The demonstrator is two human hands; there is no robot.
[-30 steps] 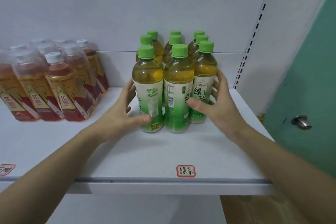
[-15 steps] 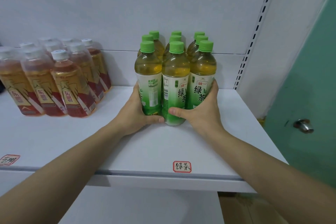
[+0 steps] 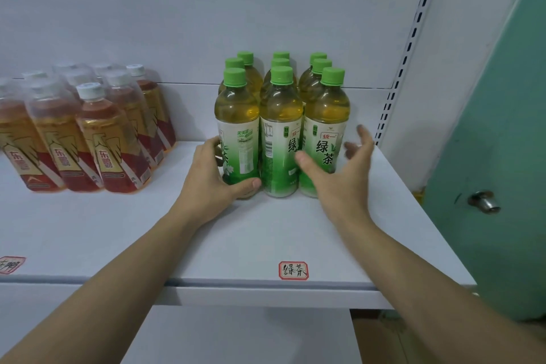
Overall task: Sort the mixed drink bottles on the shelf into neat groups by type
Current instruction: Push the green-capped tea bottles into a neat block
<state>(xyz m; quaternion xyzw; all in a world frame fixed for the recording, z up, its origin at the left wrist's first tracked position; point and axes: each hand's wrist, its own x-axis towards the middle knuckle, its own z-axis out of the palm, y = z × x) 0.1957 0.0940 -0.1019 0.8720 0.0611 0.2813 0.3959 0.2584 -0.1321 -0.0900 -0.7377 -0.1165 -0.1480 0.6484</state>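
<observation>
Several green-capped green tea bottles [image 3: 280, 133] stand in a tight block on the white shelf [image 3: 266, 233], right of centre. My left hand [image 3: 211, 174] wraps the base of the front left green tea bottle [image 3: 237, 133], thumb across its front. My right hand [image 3: 339, 168] hovers with fingers spread in front of and beside the front right green tea bottle [image 3: 326, 130], apart from it. Several white-capped orange-red drink bottles [image 3: 88, 133] stand grouped at the left of the shelf.
A red-bordered label sticker [image 3: 293, 270] sits on the shelf's front edge below the green tea, another label sticker [image 3: 11, 264] at far left. A slotted upright rail [image 3: 404, 47] runs at the right. A green door with a metal knob [image 3: 484, 201] stands beyond.
My right hand has let go of the front bottles and drawn back with fingers spread. The left hand stays on the front left bottle. The block now stands a little further back.
</observation>
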